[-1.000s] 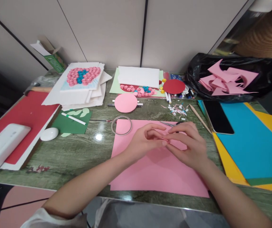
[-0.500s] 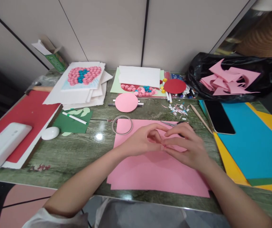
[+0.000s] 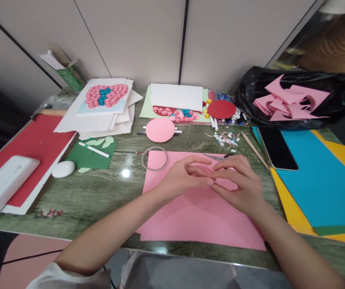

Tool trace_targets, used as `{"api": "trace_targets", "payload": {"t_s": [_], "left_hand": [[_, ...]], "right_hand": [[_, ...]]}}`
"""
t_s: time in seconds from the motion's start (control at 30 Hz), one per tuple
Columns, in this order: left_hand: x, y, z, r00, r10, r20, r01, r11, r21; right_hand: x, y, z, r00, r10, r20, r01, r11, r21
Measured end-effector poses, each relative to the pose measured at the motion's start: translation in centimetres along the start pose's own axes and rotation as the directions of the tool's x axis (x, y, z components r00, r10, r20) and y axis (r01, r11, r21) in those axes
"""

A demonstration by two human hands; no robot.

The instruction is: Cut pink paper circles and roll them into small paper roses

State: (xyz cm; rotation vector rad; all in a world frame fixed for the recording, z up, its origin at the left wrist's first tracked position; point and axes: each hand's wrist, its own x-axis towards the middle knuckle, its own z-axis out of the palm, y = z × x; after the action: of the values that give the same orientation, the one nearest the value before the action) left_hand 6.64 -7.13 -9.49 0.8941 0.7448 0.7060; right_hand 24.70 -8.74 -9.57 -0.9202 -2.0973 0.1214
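Note:
My left hand (image 3: 184, 176) and my right hand (image 3: 240, 182) meet fingertip to fingertip above the pink paper sheets (image 3: 196, 218). The fingers of both hands are curled and pinched together around something small that I cannot make out. Just behind my right hand lie scissors (image 3: 214, 157), their handles partly hidden by it. A round metal ring (image 3: 142, 159) overlaps the top left corner of the pink sheets. Beyond it, a pink paper oval (image 3: 160, 129) rests on markers.
At the right lie a phone (image 3: 277, 148), blue paper (image 3: 325, 184) and a wooden pencil (image 3: 255, 150). A black bag (image 3: 246, 94) holds pink scraps. White sheets with a flower picture (image 3: 106, 96), red board (image 3: 49, 136) and green paper (image 3: 94, 160) are at the left.
The fingers of both hands have shifted slightly where they meet, and my left thumb now shows more at the contact point. The things on the table have not moved.

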Motion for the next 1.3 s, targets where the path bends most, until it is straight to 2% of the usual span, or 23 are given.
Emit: {"api": "trace_targets", "payload": {"t_s": [0.33,0.43,0.67,0.8,1.07,1.3], "left_hand": [[0.0,1.5,-1.2,0.979,-0.028,0.203,-0.014,0.979,0.205],[0.0,1.5,-1.1,0.981,-0.022,0.194,-0.017,0.98,0.198],[0.3,0.1,-0.2,0.996,-0.04,0.076,0.044,0.998,-0.049],[0.3,-0.6,0.2,1.0,-0.026,0.01,0.027,0.992,-0.119],[0.4,-0.1,-0.6,0.998,0.007,0.056,-0.006,1.0,-0.016],[0.3,1.3,-1.2,0.987,0.036,0.155,-0.066,0.978,0.197]], "right_hand": [[-0.1,0.1,-0.2,0.993,-0.067,0.098,0.061,0.996,0.06],[0.0,0.1,-0.1,0.996,-0.046,0.082,0.041,0.998,0.056],[-0.3,0.3,0.3,0.999,-0.037,-0.035,0.036,0.999,-0.024],[-0.4,0.2,0.5,0.998,-0.02,-0.062,0.015,0.997,-0.069],[-0.2,0.3,0.0,0.997,-0.07,-0.03,0.069,0.997,-0.028],[-0.2,0.5,-0.1,0.987,-0.017,0.16,0.008,0.998,0.061]]}}
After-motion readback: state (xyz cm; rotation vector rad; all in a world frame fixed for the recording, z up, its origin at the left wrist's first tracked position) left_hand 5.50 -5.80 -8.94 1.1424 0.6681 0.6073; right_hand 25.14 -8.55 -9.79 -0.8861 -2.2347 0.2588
